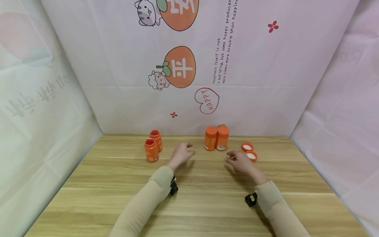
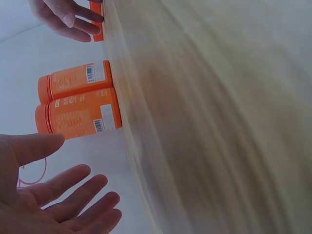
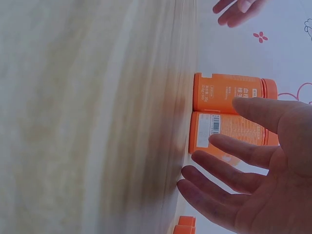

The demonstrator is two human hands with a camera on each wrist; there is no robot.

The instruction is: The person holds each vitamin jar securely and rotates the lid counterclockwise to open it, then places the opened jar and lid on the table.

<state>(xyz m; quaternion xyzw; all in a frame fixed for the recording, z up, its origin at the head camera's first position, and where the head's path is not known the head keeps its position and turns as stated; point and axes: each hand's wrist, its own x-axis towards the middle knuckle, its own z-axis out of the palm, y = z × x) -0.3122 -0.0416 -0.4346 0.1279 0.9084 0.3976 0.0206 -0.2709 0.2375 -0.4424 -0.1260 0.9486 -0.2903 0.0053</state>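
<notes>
Two capped orange bottles, a left one (image 1: 210,141) and a right one (image 1: 222,141), stand upright side by side near the back of the table. Part of another orange thing (image 1: 222,125) shows behind them, mostly hidden. My left hand (image 1: 181,154) hovers to their left, holding nothing, its fingers spread in the left wrist view. To their right and nearer me is my right hand (image 1: 242,162), also empty, fingers loosely extended. Both hands are apart from the bottles. Beside the right hand lie two orange lids with white insides, a farther lid (image 1: 247,147) and a nearer lid (image 1: 252,156).
Left of my left hand, two uncapped orange bottles stand upright, a front one (image 1: 151,150) and a back one (image 1: 156,138). The wooden table (image 1: 207,204) ends at a white printed backdrop (image 1: 251,108), and white sheets hang at both sides.
</notes>
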